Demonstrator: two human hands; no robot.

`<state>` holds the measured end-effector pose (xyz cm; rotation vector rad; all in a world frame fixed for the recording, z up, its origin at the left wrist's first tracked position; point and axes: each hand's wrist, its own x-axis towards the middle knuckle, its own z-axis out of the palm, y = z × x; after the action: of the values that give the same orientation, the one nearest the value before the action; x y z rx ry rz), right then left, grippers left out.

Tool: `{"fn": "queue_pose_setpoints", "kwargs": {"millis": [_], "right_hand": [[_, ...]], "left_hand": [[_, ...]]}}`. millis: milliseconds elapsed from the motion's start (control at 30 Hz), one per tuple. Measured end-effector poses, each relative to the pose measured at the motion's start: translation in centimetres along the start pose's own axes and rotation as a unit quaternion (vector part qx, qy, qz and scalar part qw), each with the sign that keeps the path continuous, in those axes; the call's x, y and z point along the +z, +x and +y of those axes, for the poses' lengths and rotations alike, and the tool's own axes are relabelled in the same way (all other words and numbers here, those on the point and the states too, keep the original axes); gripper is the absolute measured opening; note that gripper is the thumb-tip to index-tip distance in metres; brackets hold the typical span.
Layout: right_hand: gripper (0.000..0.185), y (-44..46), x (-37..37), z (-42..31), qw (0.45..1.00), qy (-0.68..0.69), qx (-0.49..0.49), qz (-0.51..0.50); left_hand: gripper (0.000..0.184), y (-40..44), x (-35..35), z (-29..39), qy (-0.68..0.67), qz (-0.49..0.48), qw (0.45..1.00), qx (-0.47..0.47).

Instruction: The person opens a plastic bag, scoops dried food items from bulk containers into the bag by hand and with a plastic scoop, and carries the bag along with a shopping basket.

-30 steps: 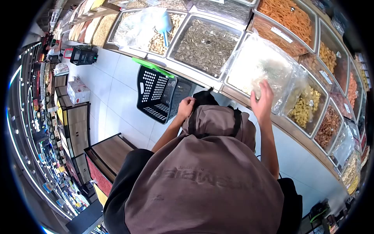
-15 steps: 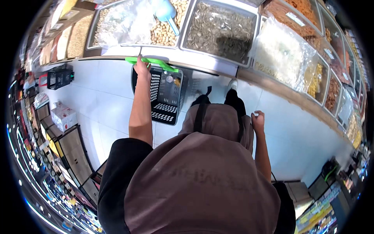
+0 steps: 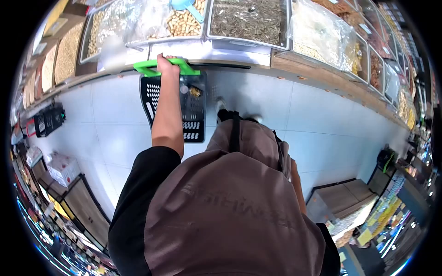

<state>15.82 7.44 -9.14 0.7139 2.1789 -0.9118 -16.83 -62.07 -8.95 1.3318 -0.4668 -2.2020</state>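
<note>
My left hand [image 3: 168, 64] is closed around the green handle [image 3: 188, 67] of a black shopping basket [image 3: 193, 124]. The basket stands on the floor against the counter's front, with a small yellowish item [image 3: 195, 92] and a round clear thing inside. My right forearm [image 3: 297, 186] hangs down beside the brown bag on my front; its hand is hidden behind the bag. Beyond the basket, a light blue scoop [image 3: 188, 6] lies over a bin of peanuts [image 3: 183, 23].
Bins of sunflower seeds [image 3: 247, 20] and bagged dry goods [image 3: 322, 36] line the counter. Another black basket [image 3: 49, 121] stands at the far left, near a white box [image 3: 66, 168]. A wooden cabinet [image 3: 345, 195] is at the lower right. My shoes show below the counter.
My left hand has gone from beside the bag to the basket's green handle and closed on it. My right hand has dropped from the bagged goods and passed out of sight. The view has shifted.
</note>
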Motion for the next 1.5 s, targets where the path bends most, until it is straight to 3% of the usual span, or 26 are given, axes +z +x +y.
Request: {"fn": "queue_pose_setpoints", "kwargs": {"millis": [167,267,333,600,900,1100,1400,1467,1500], "right_hand": [[0.031,-0.6,1.5,-5.0,0.988,-0.122,-0.076,0.064],[0.029,-2.1,1.8,-7.6,0.991,-0.025,-0.121,0.054],[0.030,-3.3,2.4,-8.0,0.991,-0.005,-0.101,0.088],[0.026,-8.7,5.4,0.8,0.985,0.071,-0.135,0.078],[0.023,-15.6,8.2,14.9,0.978,0.152,-0.049,0.137],[0.025,-18.9,12.3,21.0,0.983,0.142,-0.032,0.115],[0.022,-17.4,14.4,18.9,0.984,0.118,-0.102,0.090],[0.023,-17.0,13.2,16.6,0.982,0.114,-0.121,0.090],[0.025,-16.9,12.5,15.1,0.979,0.110,-0.145,0.091]], "left_hand": [[0.023,-2.3,-2.1,-1.8,0.036,-0.041,0.997,-0.054],[0.020,-5.2,-3.5,-4.0,0.090,-0.056,0.993,-0.049],[0.023,-7.6,-4.7,-5.2,0.111,-0.062,0.990,-0.064],[0.030,-16.6,-10.4,-11.3,0.214,-0.114,0.964,-0.113],[0.026,-27.6,-17.7,-18.2,0.381,-0.149,0.908,-0.091],[0.025,-33.2,-23.7,-19.8,0.509,-0.193,0.833,-0.095],[0.027,-38.0,-34.7,-16.0,0.693,-0.375,0.607,-0.102],[0.025,-36.3,-38.1,-14.4,0.768,-0.412,0.490,-0.024],[0.025,-36.7,-39.1,-13.3,0.767,-0.411,0.492,-0.026]]}}
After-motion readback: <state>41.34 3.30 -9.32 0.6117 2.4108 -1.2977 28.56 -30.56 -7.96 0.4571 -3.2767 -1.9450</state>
